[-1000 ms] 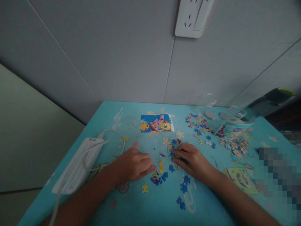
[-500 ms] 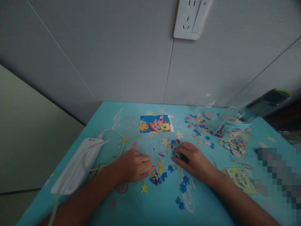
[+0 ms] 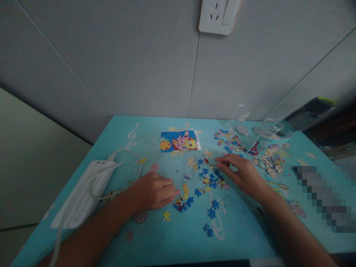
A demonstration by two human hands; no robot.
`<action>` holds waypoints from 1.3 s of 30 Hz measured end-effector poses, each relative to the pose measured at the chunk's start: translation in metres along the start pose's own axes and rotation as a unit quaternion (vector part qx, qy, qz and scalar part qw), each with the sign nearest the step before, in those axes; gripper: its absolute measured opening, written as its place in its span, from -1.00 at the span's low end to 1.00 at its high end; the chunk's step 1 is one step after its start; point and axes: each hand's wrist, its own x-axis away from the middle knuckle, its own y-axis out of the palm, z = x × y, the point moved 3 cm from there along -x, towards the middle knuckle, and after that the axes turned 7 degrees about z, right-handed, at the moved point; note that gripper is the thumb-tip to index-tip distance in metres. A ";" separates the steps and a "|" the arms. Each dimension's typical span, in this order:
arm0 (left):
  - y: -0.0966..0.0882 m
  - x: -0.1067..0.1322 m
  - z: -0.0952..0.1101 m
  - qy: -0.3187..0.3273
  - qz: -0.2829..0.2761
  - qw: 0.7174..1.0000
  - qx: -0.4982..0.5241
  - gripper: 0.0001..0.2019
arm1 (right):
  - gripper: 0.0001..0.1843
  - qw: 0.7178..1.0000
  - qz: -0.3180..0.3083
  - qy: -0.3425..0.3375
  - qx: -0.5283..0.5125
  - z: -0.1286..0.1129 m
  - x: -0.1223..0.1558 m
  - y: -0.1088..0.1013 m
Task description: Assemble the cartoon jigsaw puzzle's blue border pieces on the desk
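Knobbed, seemingly cardboard puzzle pieces, smooth turquoise table

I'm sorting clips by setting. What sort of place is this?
Probably a home room, perhaps a play corner: a turquoise cartoon-printed table against a grey wall, a wall socket above, and jigsaw pieces scattered on it.

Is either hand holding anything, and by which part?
Nothing is visibly held: the left hand rests curled beside puzzle pieces, the right hand lies open over loose pieces.
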 end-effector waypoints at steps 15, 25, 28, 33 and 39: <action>-0.002 -0.002 0.001 0.006 0.002 1.000 -0.008 -0.66 | -0.74 0.971 -0.170 -0.161 -0.039 -0.054 0.021 0.048; -0.002 0.000 0.001 -0.003 -0.005 1.000 -0.009 -0.64 | -0.80 0.974 -0.172 -0.148 -0.027 -0.060 0.025 0.057; -0.001 0.001 0.001 -0.002 -0.010 1.000 -0.011 -0.65 | -0.83 0.976 -0.162 -0.143 -0.032 -0.060 0.023 0.054; 0.000 0.002 0.000 -0.003 -0.017 1.000 -0.007 -0.65 | -0.86 0.976 -0.172 -0.125 -0.038 -0.058 0.023 0.055; -0.001 0.001 0.001 -0.008 -0.013 1.000 -0.014 -0.64 | -0.88 0.973 -0.190 -0.101 -0.088 -0.058 0.025 0.057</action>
